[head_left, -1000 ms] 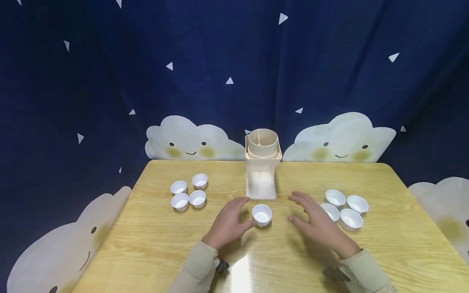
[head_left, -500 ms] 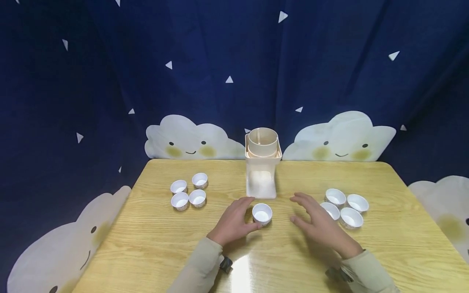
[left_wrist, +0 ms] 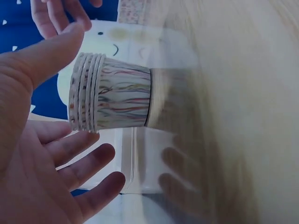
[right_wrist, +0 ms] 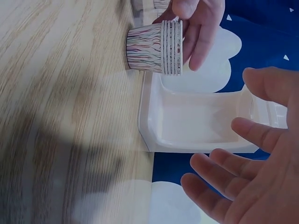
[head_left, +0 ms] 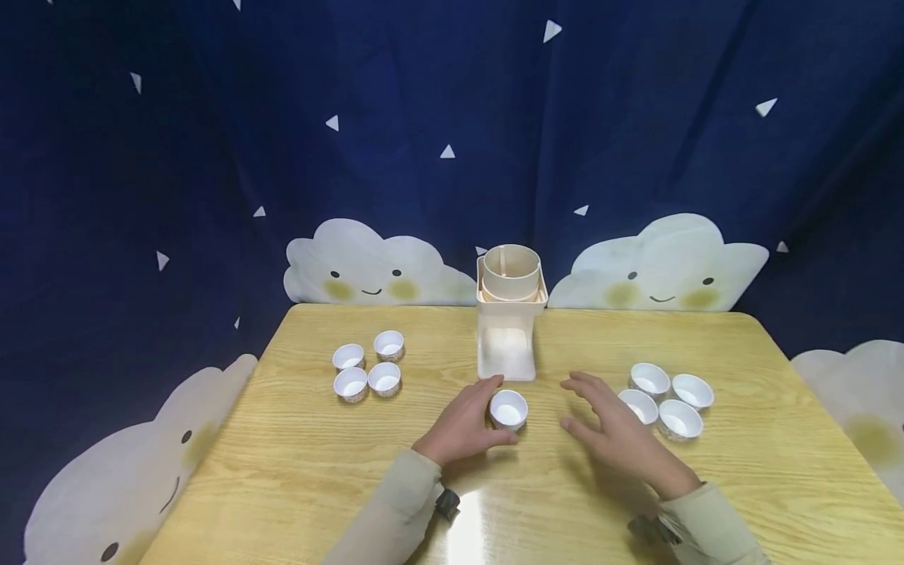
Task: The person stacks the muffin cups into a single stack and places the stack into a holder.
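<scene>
A nested stack of small paper baking cups (head_left: 508,410), striped with coloured wavy lines, stands upright at mid-table. My left hand (head_left: 468,422) is around its left side, thumb in front and fingers behind. In the left wrist view the fingers are spread beside the rims of the stack (left_wrist: 124,95), not closed on it; whether they touch it I cannot tell. To the right, my right hand (head_left: 620,435) hovers over the table with loosely bent fingers and holds nothing. Behind the stack stands a cream dispenser-like stand (head_left: 506,357) with a round open tub (head_left: 512,275) on top.
Several more paper cups (head_left: 384,378) stand grouped at the left of the wooden table (head_left: 282,471). Another group of cups (head_left: 679,420) is at the right, close to my right hand. A dark blue curtain (head_left: 395,94) with clouds hangs behind.
My left hand has moved right, from beside the cup stack to around its left side. The right hand has barely moved, and the cups stay in place.
</scene>
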